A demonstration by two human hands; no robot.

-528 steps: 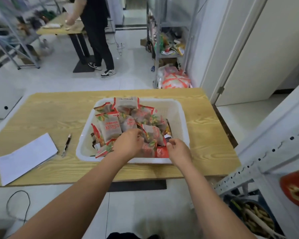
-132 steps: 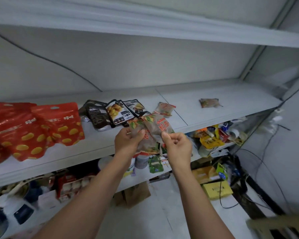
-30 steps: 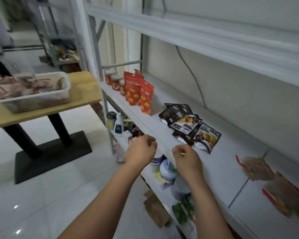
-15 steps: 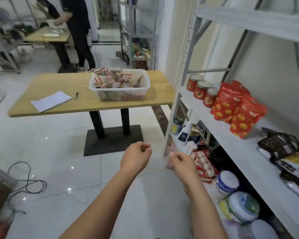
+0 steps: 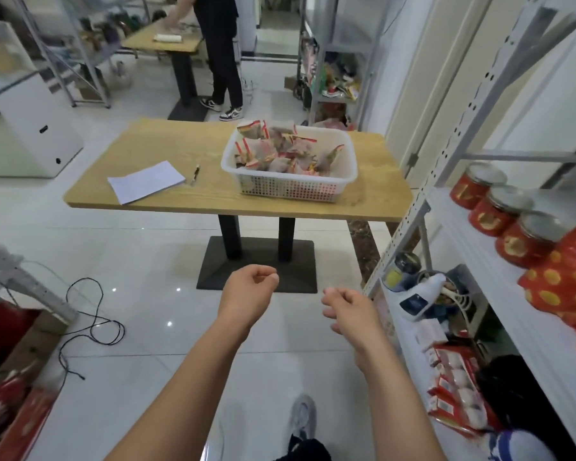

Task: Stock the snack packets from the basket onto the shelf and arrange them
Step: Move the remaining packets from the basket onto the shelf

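A white perforated basket (image 5: pixel 290 189) stands on the wooden table (image 5: pixel 187 194) ahead of me, piled with several red-and-brown snack packets (image 5: pixel 280 151). Both my hands hang in the air over the floor, well short of the table. My left hand (image 5: pixel 248 296) is loosely curled and holds nothing. My right hand (image 5: pixel 350 311) is relaxed, fingers partly spread, and is also empty. The white shelf (image 5: pixel 486 271) runs along my right side.
On the shelf stand red jars (image 5: pixel 499 211) and red pouches (image 5: pixel 566 284); bottles and boxes fill the level below. A paper sheet (image 5: pixel 147 181) and a pen (image 5: pixel 196 169) lie on the table. A black cable (image 5: pixel 90 314) lies on the floor at left. A person (image 5: pixel 220 51) stands at a far table.
I have turned from the shelf toward the table and stepped closer; the basket is nearer and more central. Both hands stay empty and in front of me.
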